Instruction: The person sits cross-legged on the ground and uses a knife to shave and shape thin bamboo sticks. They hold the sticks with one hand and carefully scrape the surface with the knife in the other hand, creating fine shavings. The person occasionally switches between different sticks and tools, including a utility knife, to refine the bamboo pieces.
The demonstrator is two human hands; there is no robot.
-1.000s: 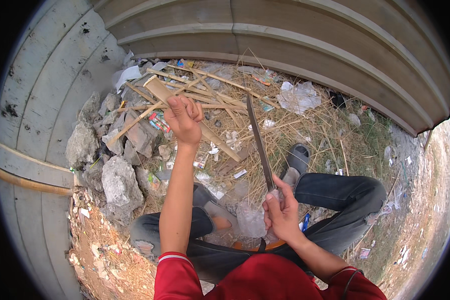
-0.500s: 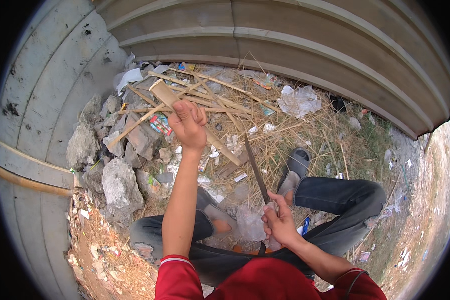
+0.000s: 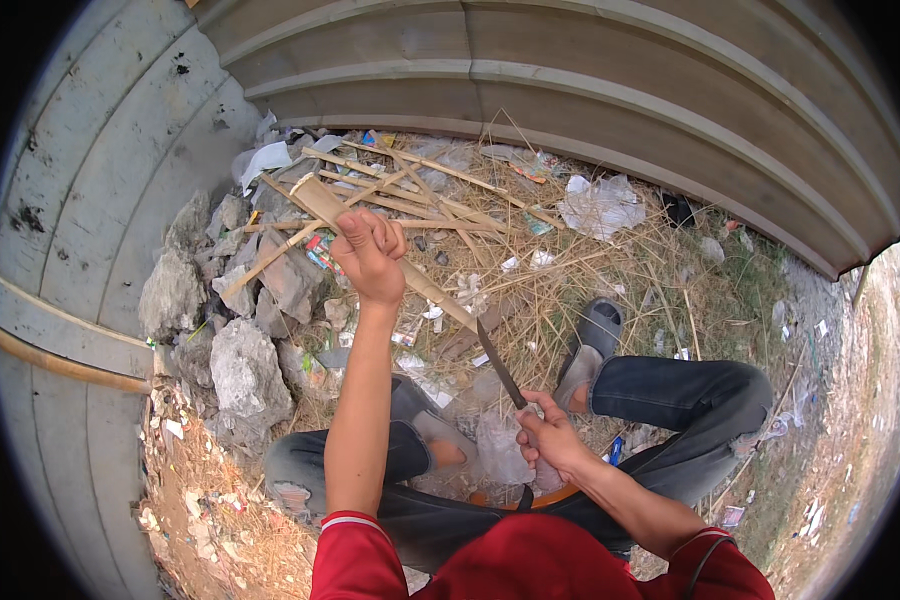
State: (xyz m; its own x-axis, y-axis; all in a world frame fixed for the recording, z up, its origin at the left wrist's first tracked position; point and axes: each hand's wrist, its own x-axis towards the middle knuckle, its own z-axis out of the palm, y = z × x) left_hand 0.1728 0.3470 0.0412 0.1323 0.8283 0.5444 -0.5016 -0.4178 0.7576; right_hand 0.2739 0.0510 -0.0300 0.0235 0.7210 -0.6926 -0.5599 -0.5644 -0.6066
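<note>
— What does the left hand (image 3: 370, 255) have?

— A flat bamboo slat (image 3: 385, 255). The fingers (image 3: 375, 228) are clenched around it near its far end, so a short pale stub sticks out beyond the fist toward the rock pile (image 3: 225, 320), and the longer part runs from the fist down toward the knife.

— And the right hand (image 3: 550, 445)?

— It grips the handle of a knife (image 3: 500, 365), fingers wrapped tight. The dark blade points up and away from the hand, its tip just beside the lower end of the slat. I cannot tell whether blade and slat touch.

— Where is all this relative to the rock pile?

— The slat crosses just to the right of the rocks, above the ground. Past it, loose bamboo sticks (image 3: 410, 190) lie scattered over dry straw, with scraps of plastic litter (image 3: 600, 205) further right. A corrugated metal wall (image 3: 590, 90) stands behind. The person's bent legs in jeans (image 3: 670, 395) lie to the right of the rocks, with a grey slipper (image 3: 590, 340) on one foot.
</note>
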